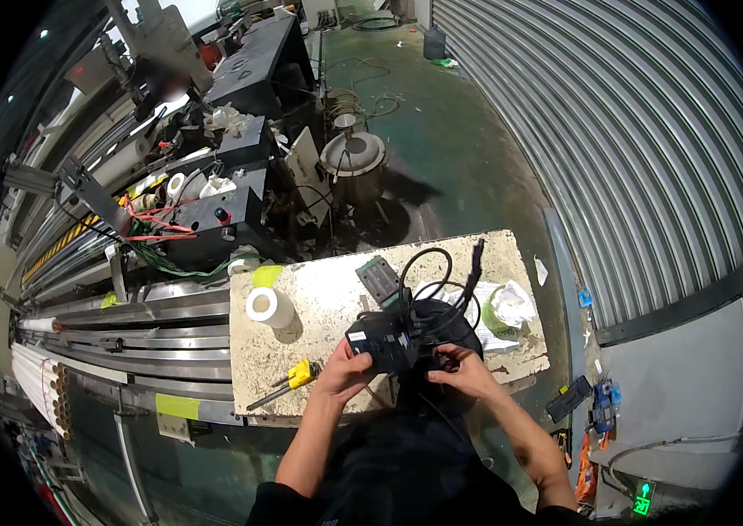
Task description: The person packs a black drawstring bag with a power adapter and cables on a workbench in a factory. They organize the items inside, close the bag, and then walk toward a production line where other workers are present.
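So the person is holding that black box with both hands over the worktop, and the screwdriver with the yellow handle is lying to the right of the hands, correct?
Not quite. The head view shows the screwdriver lying left of the hands, near the left hand. The rest holds: left hand and right hand hold the black box over the worktop.

body check | black top, sleeves end at the upper arm | forearms bare | left hand [342, 370] and right hand [468, 368] gloveless, no watch

tape roll [270, 306] left of box [382, 340]; screwdriver [288, 380] nearer
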Tool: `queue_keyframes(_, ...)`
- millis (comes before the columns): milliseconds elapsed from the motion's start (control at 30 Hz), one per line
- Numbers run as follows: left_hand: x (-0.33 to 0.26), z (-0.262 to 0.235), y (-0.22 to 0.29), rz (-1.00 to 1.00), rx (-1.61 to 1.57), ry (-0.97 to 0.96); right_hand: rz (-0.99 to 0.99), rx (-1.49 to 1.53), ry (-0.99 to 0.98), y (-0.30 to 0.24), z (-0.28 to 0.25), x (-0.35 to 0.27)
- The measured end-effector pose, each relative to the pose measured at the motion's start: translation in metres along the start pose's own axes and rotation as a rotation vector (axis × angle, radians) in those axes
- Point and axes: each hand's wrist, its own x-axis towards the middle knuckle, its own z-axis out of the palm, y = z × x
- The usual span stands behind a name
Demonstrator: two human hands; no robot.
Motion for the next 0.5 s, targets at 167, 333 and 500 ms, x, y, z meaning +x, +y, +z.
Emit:
queue_keyframes(167,-0.006,-0.003,-0.007,-0.031,-0.027,0.010,-0.091,0.265,0.069,0.017,0.007,-0.006)
queue_keyframes(333,-0.007,-0.026,-0.017,-0.019,-0.245,-0.098,-0.074,0.651,-0.008,0.016,0.012,-0.014)
queue_keyframes(500,-0.003,-0.045,-0.023,0.019,-0.271,-0.056,-0.017,0.947,-0.133,0.028,0.014,-0.013)
